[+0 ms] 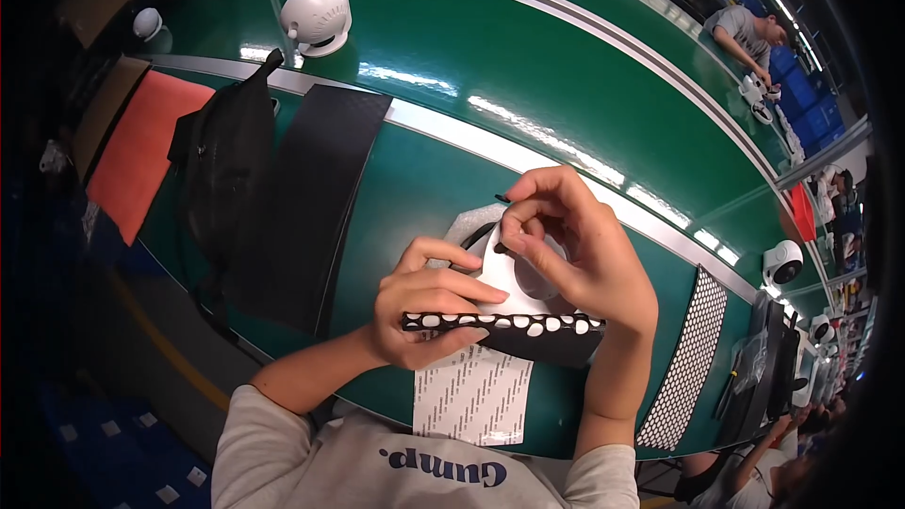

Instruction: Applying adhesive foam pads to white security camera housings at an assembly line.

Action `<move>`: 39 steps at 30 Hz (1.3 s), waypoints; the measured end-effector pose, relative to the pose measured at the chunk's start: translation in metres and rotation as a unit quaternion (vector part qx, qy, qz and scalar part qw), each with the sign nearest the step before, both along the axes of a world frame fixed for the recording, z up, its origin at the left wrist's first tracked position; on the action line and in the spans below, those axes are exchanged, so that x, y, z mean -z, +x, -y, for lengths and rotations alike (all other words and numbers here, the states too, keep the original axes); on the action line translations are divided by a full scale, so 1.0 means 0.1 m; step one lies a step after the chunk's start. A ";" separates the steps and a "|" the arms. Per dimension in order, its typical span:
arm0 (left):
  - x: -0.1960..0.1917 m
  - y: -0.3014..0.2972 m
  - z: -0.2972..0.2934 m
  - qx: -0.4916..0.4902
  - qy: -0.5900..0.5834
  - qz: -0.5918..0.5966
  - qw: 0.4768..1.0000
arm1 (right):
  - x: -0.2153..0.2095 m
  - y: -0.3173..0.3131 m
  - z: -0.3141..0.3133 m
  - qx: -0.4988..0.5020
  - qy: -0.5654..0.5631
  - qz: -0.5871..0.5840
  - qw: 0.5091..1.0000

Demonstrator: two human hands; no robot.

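Observation:
My left hand [424, 306] grips a bent black sheet [537, 344] dotted with rows of white round pads, thumb below its edge and fingers above. Its fingertips also reach a white curved plastic housing [514, 287] standing just behind the sheet. Over that housing my right hand [584, 254] is closed in a pinch, thumb against fingers. Small dark spots show at its fingertips, too small to name. A grey foam-like piece [468, 224] and a dark round part lie partly hidden behind my hands. Below the sheet lies a white printed backing paper [471, 401].
On the left lie a black sheet [316, 198], a black bag [226, 170] and an orange-red sheet [151, 146]. A strip of white pads [686, 358] lies right. Beyond the metal rail, white round devices [317, 17] stand on the green line. A co-worker [745, 36] works far right.

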State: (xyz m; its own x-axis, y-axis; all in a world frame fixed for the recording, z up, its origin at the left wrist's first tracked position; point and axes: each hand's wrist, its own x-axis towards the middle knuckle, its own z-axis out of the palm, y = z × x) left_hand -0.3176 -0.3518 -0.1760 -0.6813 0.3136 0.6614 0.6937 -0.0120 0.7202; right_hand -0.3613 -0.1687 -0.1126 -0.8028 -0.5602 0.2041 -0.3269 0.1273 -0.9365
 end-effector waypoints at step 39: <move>0.04 -0.11 0.01 -0.007 -0.029 -0.012 0.999 | 0.07 -0.19 -0.21 0.112 0.124 -0.009 0.986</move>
State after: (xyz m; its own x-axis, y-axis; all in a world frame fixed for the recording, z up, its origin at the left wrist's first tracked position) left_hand -0.3290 -0.3524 -0.1799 -0.6698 0.3426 0.6588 0.7106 0.0385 0.7025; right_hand -0.3802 -0.1475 -0.1195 -0.9097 -0.4036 0.0983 -0.2805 0.4223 -0.8620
